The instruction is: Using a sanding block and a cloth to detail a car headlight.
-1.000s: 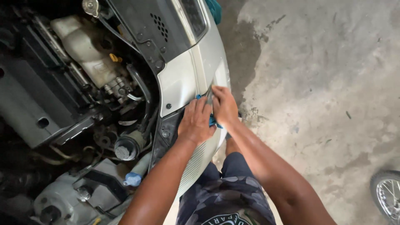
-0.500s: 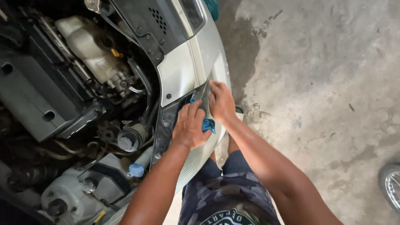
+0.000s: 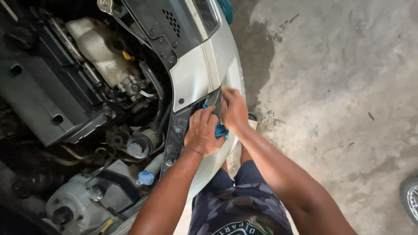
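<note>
Left hand (image 3: pixel 203 131): palm down, fingers curled, pressing on a blue cloth (image 3: pixel 220 130) at the car's front corner. Only a small bit of cloth shows between the two hands, plus a sliver at the left fingertips. Can't tell whether the fingers actually close around it or just press it flat.

Right hand (image 3: pixel 233 109): just beside the left, touching it, fingers bent down over the dark headlight recess (image 3: pixel 214 100) at the edge of the silver bumper (image 3: pixel 233 72). Grip looks closed onto the panel edge or the cloth; which one is hidden under the fingers.

Cloth sits on the bumper corner, pinned between and under both hands, just below the silver fender (image 3: pixel 191 78).

Further out, left of the hands: open engine bay. White coolant reservoir (image 3: pixel 98 43) near the top, with a yellow clip beside it. Dark engine cover (image 3: pixel 39 91) at the far left. Round black cap (image 3: pixel 137 147) below the reservoir, blue cap (image 3: pixel 146 177) lower still, near the left forearm. Metal housing (image 3: pixel 72 204) at bottom left.

Person stands against the bumper in dark patterned shorts (image 3: pixel 237 200). Right of the car: stained concrete floor (image 3: pixel 339 100). Part of a spoked wheel (image 3: pixel 410 196) at the right edge, well apart from the hands.
</note>
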